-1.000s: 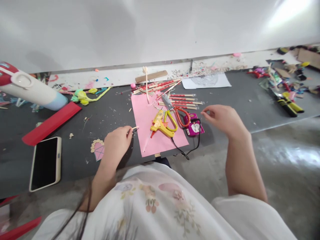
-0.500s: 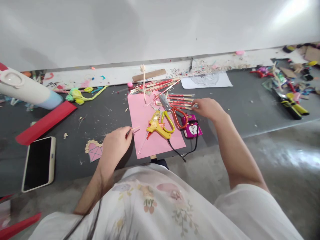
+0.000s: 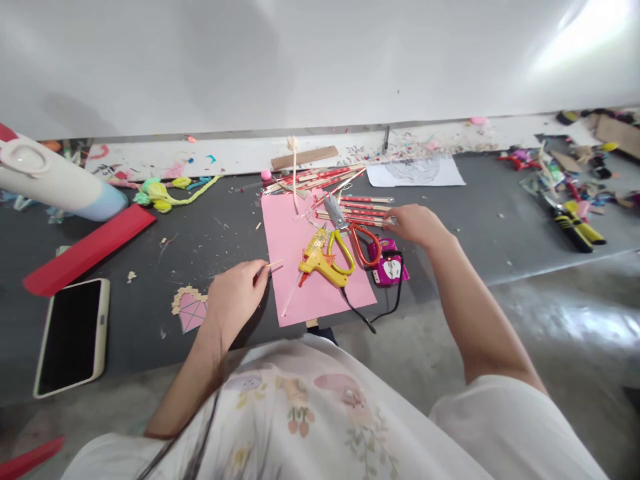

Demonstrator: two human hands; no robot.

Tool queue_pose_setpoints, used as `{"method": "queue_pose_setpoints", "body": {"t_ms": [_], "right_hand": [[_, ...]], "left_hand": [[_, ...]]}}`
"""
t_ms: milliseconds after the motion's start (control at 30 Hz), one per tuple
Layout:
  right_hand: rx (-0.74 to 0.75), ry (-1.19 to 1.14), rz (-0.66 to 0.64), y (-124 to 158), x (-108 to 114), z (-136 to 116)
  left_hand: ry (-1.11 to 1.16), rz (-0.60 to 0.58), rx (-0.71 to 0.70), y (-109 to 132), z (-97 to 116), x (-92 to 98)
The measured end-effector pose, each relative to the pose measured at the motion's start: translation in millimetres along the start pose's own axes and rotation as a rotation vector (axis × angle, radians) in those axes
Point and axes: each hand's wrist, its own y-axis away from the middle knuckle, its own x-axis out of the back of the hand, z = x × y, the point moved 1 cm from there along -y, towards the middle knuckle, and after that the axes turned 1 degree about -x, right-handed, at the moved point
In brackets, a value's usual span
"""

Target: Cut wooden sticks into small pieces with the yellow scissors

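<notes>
My left hand (image 3: 234,297) rests on the dark mat beside a pink paper sheet (image 3: 300,293) and pinches a short wooden stick (image 3: 274,265) whose tip pokes over the sheet's edge. My right hand (image 3: 415,223) reaches over to a row of red-wrapped chopstick pairs (image 3: 363,208) and its fingers close on the end of one. A yellow glue gun (image 3: 320,259), yellow-handled scissors (image 3: 340,240) and orange-handled scissors (image 3: 364,243) lie on the pink sheet between my hands. A magenta box (image 3: 390,267) sits just below my right hand.
A phone (image 3: 70,337) lies face up at the left front. A red card strip (image 3: 87,250) and a white-and-blue bottle (image 3: 55,180) lie at far left. A small pink heart craft (image 3: 189,308) sits by my left wrist. Craft clutter (image 3: 570,180) covers the far right.
My right hand moved left from open air down onto the chopstick row and closed its fingers there. My left hand kept its stick and stayed in place.
</notes>
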Motion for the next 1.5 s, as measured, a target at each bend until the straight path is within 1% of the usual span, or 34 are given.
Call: {"method": "queue_pose_setpoints", "body": {"t_ms": [100,167,267,367,500,667,867,1000,1200,1400,1500], "right_hand": [[0.034,-0.003,-0.013,-5,7,-1],[0.033,0.0,0.0,-13,14,-2],[0.02,0.022,0.042,-37,26,-5],[0.017,0.057,0.067,-70,35,-11],[0.019,0.099,0.066,-107,37,-18],[0.03,0.143,0.062,-128,35,-21],[0.086,0.167,0.035,-132,42,-24],[0.133,0.159,0.029,-122,52,-21],[0.191,0.147,0.075,-103,68,-12],[0.157,0.059,0.055,-96,76,-2],[0.115,-0.014,0.081,-96,82,7]], "left_hand": [[0.016,-0.004,-0.003,-1,-2,0.9],[0.027,-0.012,-0.004,-1,-3,2.1],[0.047,-0.02,-0.013,-2,-1,3.9],[0.068,-0.036,-0.028,-2,1,5.0],[0.12,-0.054,-0.045,-1,0,4.5],[0.15,-0.079,-0.035,-2,-3,3.8],[0.166,-0.108,-0.008,-5,-8,5.7],[0.154,-0.109,-0.009,-6,-10,5.2],[0.131,-0.125,-0.056,-5,-7,4.0],[0.111,-0.115,-0.054,-3,-8,2.9],[0.116,-0.108,-0.063,-2,-10,2.0]]}}
